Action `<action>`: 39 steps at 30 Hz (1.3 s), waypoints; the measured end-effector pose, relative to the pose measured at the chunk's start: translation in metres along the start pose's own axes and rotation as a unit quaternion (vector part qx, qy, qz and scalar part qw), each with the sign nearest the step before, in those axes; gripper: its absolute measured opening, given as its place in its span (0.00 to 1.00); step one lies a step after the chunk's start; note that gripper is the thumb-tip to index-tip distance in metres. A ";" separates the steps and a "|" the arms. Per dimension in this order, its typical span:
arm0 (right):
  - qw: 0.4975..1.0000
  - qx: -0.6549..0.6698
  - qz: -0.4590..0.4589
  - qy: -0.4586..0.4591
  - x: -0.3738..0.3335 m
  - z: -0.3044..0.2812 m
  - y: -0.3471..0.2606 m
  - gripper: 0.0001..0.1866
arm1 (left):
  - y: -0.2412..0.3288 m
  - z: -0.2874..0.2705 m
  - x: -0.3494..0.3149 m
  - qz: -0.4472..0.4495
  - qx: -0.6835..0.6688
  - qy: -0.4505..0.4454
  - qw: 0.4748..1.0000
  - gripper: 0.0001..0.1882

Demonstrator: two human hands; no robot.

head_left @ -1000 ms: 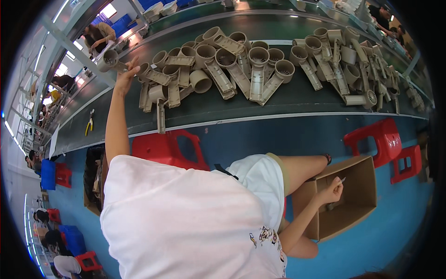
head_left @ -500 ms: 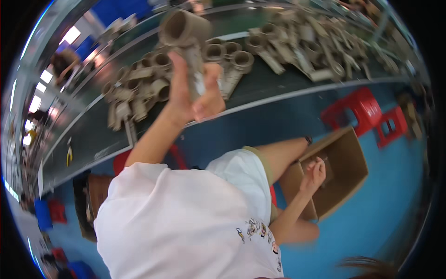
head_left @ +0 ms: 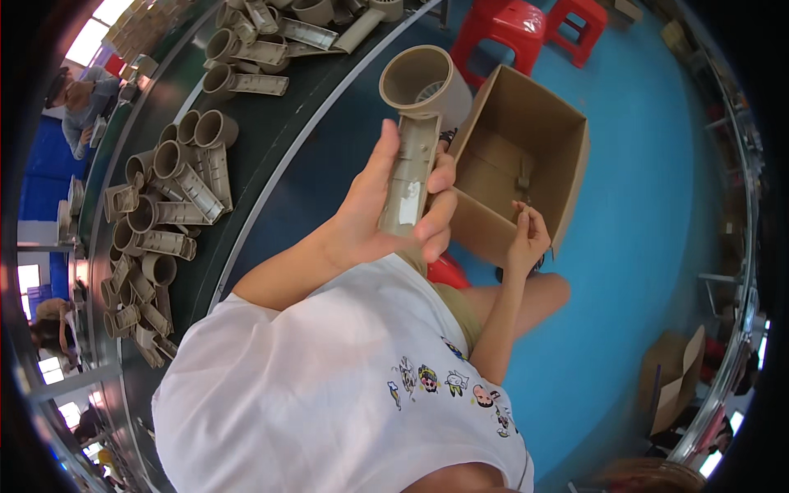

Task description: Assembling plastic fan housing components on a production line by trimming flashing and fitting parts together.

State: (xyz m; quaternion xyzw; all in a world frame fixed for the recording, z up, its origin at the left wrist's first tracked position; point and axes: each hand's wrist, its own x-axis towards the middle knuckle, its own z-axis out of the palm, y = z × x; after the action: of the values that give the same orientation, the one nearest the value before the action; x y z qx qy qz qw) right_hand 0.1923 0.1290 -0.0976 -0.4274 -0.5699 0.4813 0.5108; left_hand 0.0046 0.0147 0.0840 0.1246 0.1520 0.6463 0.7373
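Note:
A beige plastic hair dryer housing (head_left: 415, 168), with a round barrel on top and an open half handle below, is gripped at the handle by my left hand (head_left: 386, 197). Ribs inside the handle face me, and a grille shows within the barrel. Beside it, my right hand (head_left: 528, 238) is raised at the near edge of an open cardboard box (head_left: 559, 205). Its thumb and fingertips are pinched together; whatever they hold, if anything, is too small to make out. A small thin piece (head_left: 523, 177) lies inside the box.
Many similar housings (head_left: 177, 193) are heaped along the dark green conveyor bench (head_left: 271, 135) on the left. Two red plastic stools (head_left: 501, 37) stand beyond the box. Another person (head_left: 86, 99) sits across the bench. An open carton (head_left: 678, 378) is at the lower right.
My view has turned to the right. My left hand has brought the hair dryer housing from over the bench to beside the cardboard box. My right hand stays by the box.

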 end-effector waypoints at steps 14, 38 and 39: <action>0.990 0.047 0.122 0.059 -0.019 -0.015 0.041 0.10 | -0.004 -0.044 0.060 -0.048 0.124 0.169 0.977 0.11; 0.962 0.163 0.198 0.090 -0.033 -0.019 0.003 0.06 | -0.042 -0.088 0.149 -0.187 -0.440 -0.218 0.851 0.11; 0.962 0.164 0.196 0.092 -0.033 -0.018 0.004 0.06 | -0.042 -0.089 0.151 -0.189 -0.439 -0.219 0.851 0.11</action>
State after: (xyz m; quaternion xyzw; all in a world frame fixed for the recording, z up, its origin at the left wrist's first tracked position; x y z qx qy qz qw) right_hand 0.2143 0.0995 -0.1068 -0.4833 -0.3386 0.6175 0.5200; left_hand 0.0269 0.1573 -0.0236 -0.1047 -0.2921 0.4496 0.8376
